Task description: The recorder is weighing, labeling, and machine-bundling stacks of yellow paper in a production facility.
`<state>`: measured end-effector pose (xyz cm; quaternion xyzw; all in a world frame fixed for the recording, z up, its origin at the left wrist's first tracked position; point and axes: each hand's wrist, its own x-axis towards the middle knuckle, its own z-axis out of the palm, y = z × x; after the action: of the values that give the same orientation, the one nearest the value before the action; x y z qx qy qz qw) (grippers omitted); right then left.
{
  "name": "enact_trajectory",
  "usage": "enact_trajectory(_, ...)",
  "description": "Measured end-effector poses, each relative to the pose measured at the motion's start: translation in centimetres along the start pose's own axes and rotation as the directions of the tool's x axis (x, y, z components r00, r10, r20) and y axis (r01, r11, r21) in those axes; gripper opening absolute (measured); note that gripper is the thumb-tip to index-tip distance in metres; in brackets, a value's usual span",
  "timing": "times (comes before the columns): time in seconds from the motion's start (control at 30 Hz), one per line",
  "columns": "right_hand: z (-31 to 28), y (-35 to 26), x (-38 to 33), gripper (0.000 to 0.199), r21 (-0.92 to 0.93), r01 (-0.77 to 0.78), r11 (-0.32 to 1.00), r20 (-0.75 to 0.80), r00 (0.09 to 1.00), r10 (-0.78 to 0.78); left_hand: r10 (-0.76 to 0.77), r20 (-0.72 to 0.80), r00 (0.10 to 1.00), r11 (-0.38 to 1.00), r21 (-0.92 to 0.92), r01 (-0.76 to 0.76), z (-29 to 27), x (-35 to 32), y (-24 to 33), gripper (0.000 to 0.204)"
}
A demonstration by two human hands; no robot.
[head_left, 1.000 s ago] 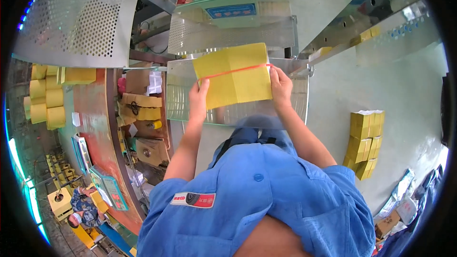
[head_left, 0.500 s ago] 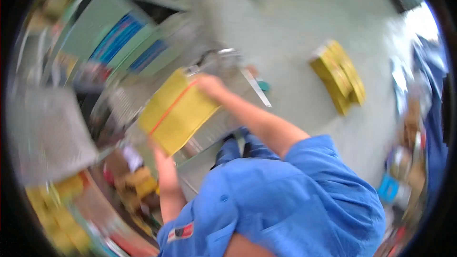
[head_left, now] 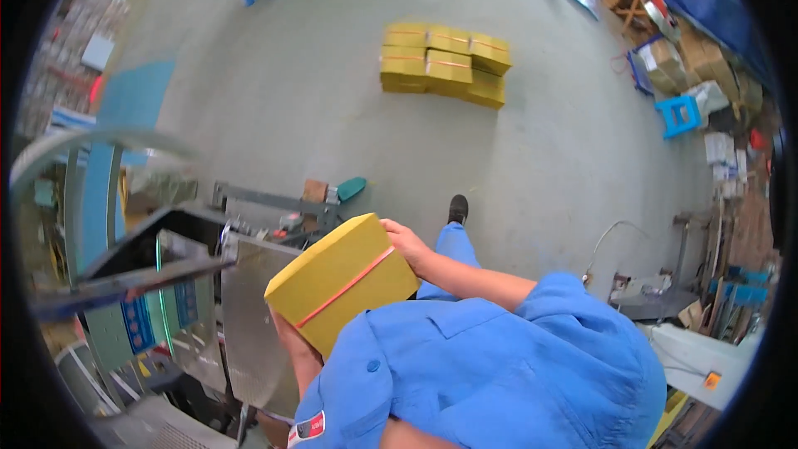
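A yellow box (head_left: 332,278) with a thin red strap around it is held close in front of my blue shirt. My right hand (head_left: 407,247) grips its far right side, fingers partly behind the edge. Under the near left side is my left hand (head_left: 293,339); the box and my sleeve hide most of its fingers. Farther ahead on the floor, several similar yellow boxes (head_left: 449,71) with red straps are stacked in a block. One dark shoe (head_left: 458,209) of mine shows on the floor between the held box and the stack.
On the left stands a machine with a metal table (head_left: 259,316) and a dark frame arm (head_left: 158,270). A green-handled tool (head_left: 351,189) lies by its rail. Cartons (head_left: 665,66), a blue stool (head_left: 678,116) and a white bench (head_left: 694,357) line the right side.
My view has swung round, away from the machine toward the floor stack. The yellow box has come nearer my body, still between both hands.
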<state>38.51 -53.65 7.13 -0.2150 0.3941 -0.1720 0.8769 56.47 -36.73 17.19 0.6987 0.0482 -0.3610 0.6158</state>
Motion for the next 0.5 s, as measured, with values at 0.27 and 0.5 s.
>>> enact_trajectory(0.27, -20.8, -14.2, -5.6, 0.030, 0.333, 0.344, 0.878, -0.177, 0.937, -0.300, -0.185, 0.576, 0.796, 0.982, 0.135, 0.131, 29.5, 0.4, -4.4, 0.065)
enact_trajectory(0.5, -36.3, -26.5, -6.0, 0.032, 0.308, 0.430, 0.848, -0.442, 0.855, -0.273, -0.371, 0.687, 0.625, 0.917, 0.376, 0.131, 51.8, 3.0, -9.7, 0.063)
